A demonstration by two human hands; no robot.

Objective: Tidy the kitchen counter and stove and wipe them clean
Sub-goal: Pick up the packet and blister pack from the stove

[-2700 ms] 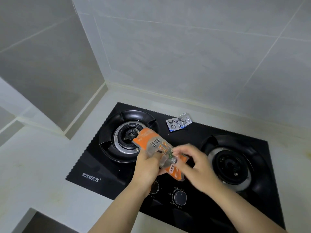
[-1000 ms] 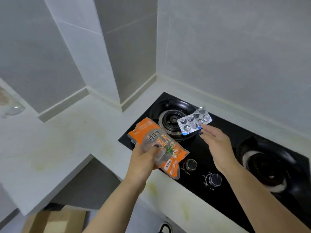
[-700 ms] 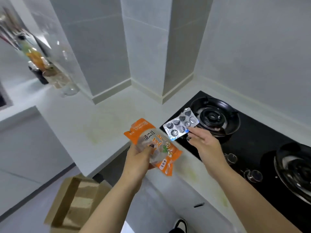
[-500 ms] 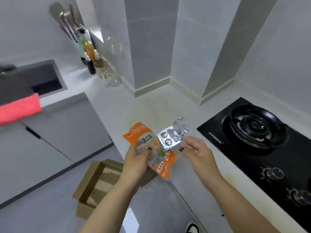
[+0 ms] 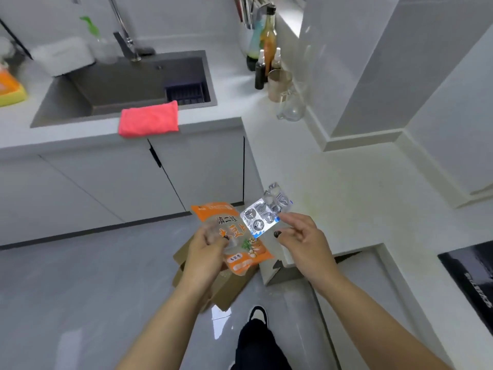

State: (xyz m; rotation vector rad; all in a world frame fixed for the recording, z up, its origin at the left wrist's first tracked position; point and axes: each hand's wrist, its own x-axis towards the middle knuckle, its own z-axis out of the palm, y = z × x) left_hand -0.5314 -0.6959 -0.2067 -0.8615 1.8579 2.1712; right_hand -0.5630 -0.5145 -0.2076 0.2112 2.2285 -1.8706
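My left hand (image 5: pixel 206 252) grips an orange snack packet (image 5: pixel 234 236) by its clear middle, held over the floor. My right hand (image 5: pixel 301 241) pinches a silver pill blister pack (image 5: pixel 265 210) at its lower corner, right beside the packet. Both are above a brown cardboard box (image 5: pixel 226 287) standing on the floor, mostly hidden by my hands. The white counter (image 5: pixel 346 198) with yellowish stains runs to the right. A corner of the black stove (image 5: pixel 472 279) shows at the right edge.
A pink cloth (image 5: pixel 148 118) lies on the counter edge in front of the dark sink (image 5: pixel 125 84). Bottles (image 5: pixel 266 41) and glass jars (image 5: pixel 289 105) stand in the counter's corner. A yellow-orange item (image 5: pixel 9 89) sits far left. My shoe (image 5: pixel 257 316) is on the grey floor.
I picked the blister pack off the stove with my right hand, then turned left away from the stove. Both items now hang over the cardboard box, and the sink has come into view.
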